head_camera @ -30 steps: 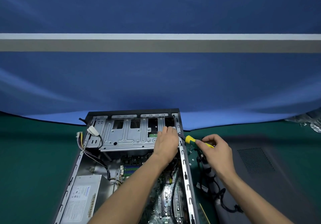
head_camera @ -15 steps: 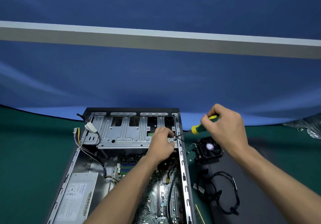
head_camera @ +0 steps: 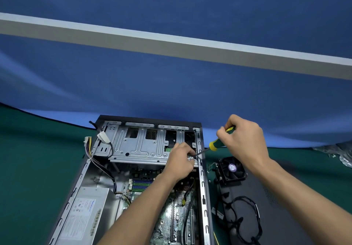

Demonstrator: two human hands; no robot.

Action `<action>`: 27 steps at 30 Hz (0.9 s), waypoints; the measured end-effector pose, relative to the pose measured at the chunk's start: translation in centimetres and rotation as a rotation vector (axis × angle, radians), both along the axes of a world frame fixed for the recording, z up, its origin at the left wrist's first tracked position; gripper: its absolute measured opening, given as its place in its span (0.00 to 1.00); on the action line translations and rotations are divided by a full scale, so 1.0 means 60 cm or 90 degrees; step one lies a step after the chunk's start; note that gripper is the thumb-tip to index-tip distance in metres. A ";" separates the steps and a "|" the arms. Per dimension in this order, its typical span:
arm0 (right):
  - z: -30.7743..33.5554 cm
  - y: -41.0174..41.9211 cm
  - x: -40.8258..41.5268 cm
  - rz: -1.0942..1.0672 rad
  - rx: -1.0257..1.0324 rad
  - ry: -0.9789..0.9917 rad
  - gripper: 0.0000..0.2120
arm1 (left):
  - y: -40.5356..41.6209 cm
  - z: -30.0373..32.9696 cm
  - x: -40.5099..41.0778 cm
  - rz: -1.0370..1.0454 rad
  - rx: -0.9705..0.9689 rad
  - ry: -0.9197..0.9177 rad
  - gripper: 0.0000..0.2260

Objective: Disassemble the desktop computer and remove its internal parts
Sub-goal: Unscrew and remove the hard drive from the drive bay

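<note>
Desktop computer case [head_camera: 203, 187] lies on its side with the side cover off, on the green mat [head_camera: 34, 178], close to the near edge and a little left of the middle; its far end touches the blue backdrop cloth [head_camera: 171, 85]. Inside the case, the silver drive cage [head_camera: 141, 145] fills the far end, the grey power supply [head_camera: 83, 212] sits in the near left corner, and the green motherboard [head_camera: 171, 216] covers the floor between them. A bundle of coloured wires with a white connector [head_camera: 103, 137] hangs over the far left wall of the case. The left hand [head_camera: 181, 161] reaches in over the motherboard and its fingers are curled together at the right near corner of the drive cage, where they seem to pinch something small; what it is I cannot tell. The right hand [head_camera: 245, 140] is above the right wall of the case and grips the yellow and green screwdriver [head_camera: 214, 145] around the handle, and the dark shaft points down and left to the left hand's fingertips. On the mat just beside the right wall of the case lies a black cooler fan [head_camera: 231, 169], and near it a dark side panel [head_camera: 285, 216] with a loop of black cables [head_camera: 240, 220] on top.
</note>
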State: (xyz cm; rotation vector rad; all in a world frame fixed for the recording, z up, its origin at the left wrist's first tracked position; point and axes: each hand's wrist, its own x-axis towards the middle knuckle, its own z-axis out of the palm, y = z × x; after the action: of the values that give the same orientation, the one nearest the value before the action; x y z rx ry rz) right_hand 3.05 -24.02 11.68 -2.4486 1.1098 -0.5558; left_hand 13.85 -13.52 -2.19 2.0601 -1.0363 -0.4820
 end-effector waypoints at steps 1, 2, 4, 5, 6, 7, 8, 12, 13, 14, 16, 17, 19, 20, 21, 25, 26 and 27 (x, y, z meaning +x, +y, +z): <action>0.001 -0.001 0.001 0.001 -0.003 0.001 0.09 | 0.000 0.000 0.000 0.002 -0.002 0.001 0.07; 0.002 -0.001 0.001 0.001 -0.005 0.005 0.09 | -0.001 0.001 0.000 0.004 -0.005 0.002 0.07; 0.004 -0.001 0.002 0.001 -0.011 0.019 0.09 | -0.001 0.001 -0.001 0.010 -0.013 0.002 0.07; 0.005 0.000 0.003 0.001 -0.014 0.028 0.08 | -0.002 0.001 -0.002 0.013 -0.018 0.003 0.07; 0.007 0.000 0.005 0.001 -0.019 0.037 0.08 | -0.002 0.001 -0.002 0.016 -0.021 0.003 0.07; 0.009 0.002 0.008 0.004 -0.025 0.049 0.08 | -0.002 0.002 -0.003 0.017 -0.023 0.003 0.07; 0.012 0.003 0.011 0.008 -0.030 0.066 0.08 | -0.002 0.002 -0.003 0.018 -0.022 0.004 0.07; 0.042 0.002 0.040 0.019 -0.051 0.234 0.12 | -0.001 0.000 -0.001 0.019 -0.009 0.005 0.07; 0.052 0.003 0.049 0.020 -0.072 0.293 0.17 | -0.001 0.000 -0.001 0.020 -0.005 0.003 0.08; 0.061 0.004 0.058 0.020 -0.091 0.340 0.21 | -0.001 0.001 -0.001 0.020 -0.001 -0.001 0.09; 0.072 0.009 0.076 0.035 -0.095 0.402 0.23 | -0.001 0.001 -0.001 0.018 0.006 -0.011 0.10; 0.077 0.013 0.084 0.060 -0.072 0.411 0.20 | 0.000 0.001 -0.002 0.016 0.008 -0.016 0.10; 0.082 0.015 0.096 0.131 0.011 0.404 0.09 | 0.002 0.002 -0.003 0.006 0.007 -0.027 0.11; 0.086 0.015 0.101 0.163 0.047 0.409 0.06 | 0.003 0.003 -0.003 0.000 0.005 -0.032 0.11; 0.090 0.018 0.102 0.181 0.065 0.418 0.07 | 0.003 0.003 -0.002 -0.003 0.005 -0.035 0.11; 0.084 0.022 0.096 0.151 0.033 0.390 0.13 | 0.002 0.003 -0.002 0.013 0.009 -0.019 0.11; 0.080 0.018 0.094 0.157 0.044 0.369 0.10 | 0.002 0.003 -0.002 0.010 0.008 -0.019 0.11; 0.081 0.017 0.092 0.170 0.062 0.355 0.07 | 0.001 0.003 -0.002 0.004 0.006 -0.021 0.11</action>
State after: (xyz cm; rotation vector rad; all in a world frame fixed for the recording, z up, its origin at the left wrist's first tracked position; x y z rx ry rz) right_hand 8.56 -22.98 16.51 -2.6738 0.9376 0.2759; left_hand 13.75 -13.46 -2.02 2.0856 -1.0488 -0.4524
